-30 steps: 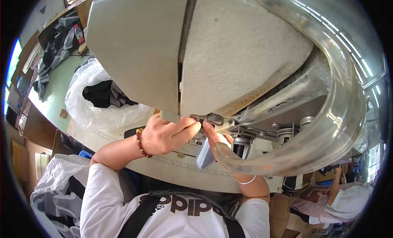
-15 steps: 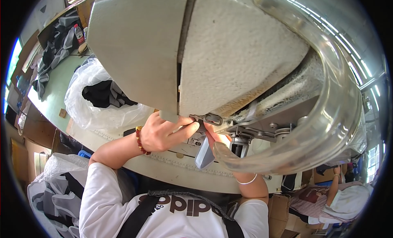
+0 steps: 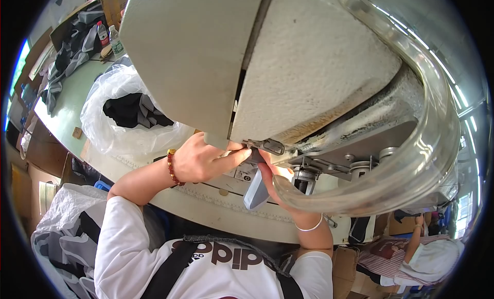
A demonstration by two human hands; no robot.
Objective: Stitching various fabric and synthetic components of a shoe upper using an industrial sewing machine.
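Note:
Under the head of a large off-white sewing machine (image 3: 319, 78), both my hands meet close to its needle area. My left hand (image 3: 198, 157), with a beaded bracelet (image 3: 171, 168) on the wrist, has thumb and fingers pinched at the edge of a grey fabric piece (image 3: 256, 191). From the other side my right hand (image 3: 274, 185) holds the same piece between thumb and fingers, partly behind a clear curved plastic guard (image 3: 360, 201). The grey fabric hangs down in a folded strip between my hands. The machine head hides the needle and my left fingertips.
At left, a clear plastic bag (image 3: 92, 127) of dark fabric lies on the table (image 3: 62, 119). Another bag (image 3: 62, 209) with grey and black pieces stands beside my left arm. Bottles (image 3: 116, 42) and a fabric pile (image 3: 72, 57) are farther back. A co-worker (image 3: 401, 258) is at right.
The view has shifted slightly, so the machine head appears farther right. Both hands stay at the same spot on the grey fabric; my left index finger and thumb are a little closer together.

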